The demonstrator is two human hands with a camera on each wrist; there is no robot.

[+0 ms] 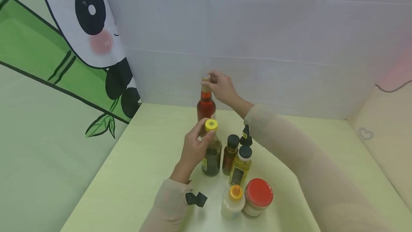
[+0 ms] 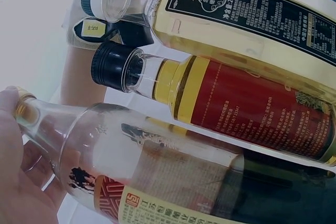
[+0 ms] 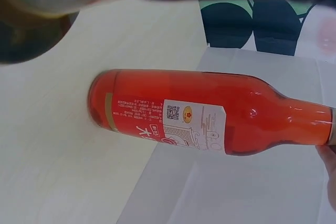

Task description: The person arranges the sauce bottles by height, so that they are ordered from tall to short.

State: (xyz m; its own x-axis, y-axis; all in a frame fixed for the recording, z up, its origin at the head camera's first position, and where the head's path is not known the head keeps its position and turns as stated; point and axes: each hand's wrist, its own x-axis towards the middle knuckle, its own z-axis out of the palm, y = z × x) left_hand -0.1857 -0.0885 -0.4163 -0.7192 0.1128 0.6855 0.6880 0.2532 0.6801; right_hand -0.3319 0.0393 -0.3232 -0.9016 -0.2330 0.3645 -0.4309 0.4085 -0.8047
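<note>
My left hand [image 1: 193, 148] holds a glass bottle of dark sauce [image 1: 212, 160] near its yellow cap, fingers and thumb around the neck. In the left wrist view this sauce bottle [image 2: 173, 166] is partly filled with dark liquid. Farther back, my right hand [image 1: 224, 88] grips the top of a taller bottle of red liquid [image 1: 206, 109] with thumb and fingers. The right wrist view shows the red bottle [image 3: 173, 108] with a white label, and a bit of the hand [image 3: 329, 182] at its neck. In the head view, the sauce bottle hides the red bottle's base.
Right of the sauce bottle stand a black-capped brown bottle [image 1: 229, 158] and a yellow oil bottle [image 1: 239, 169]. Closer in are a squeeze bottle with an orange tip [image 1: 231, 205] and a red-lidded jar [image 1: 258, 196]. A white cloth wall [image 1: 273, 46] rises behind the table [image 1: 128, 174].
</note>
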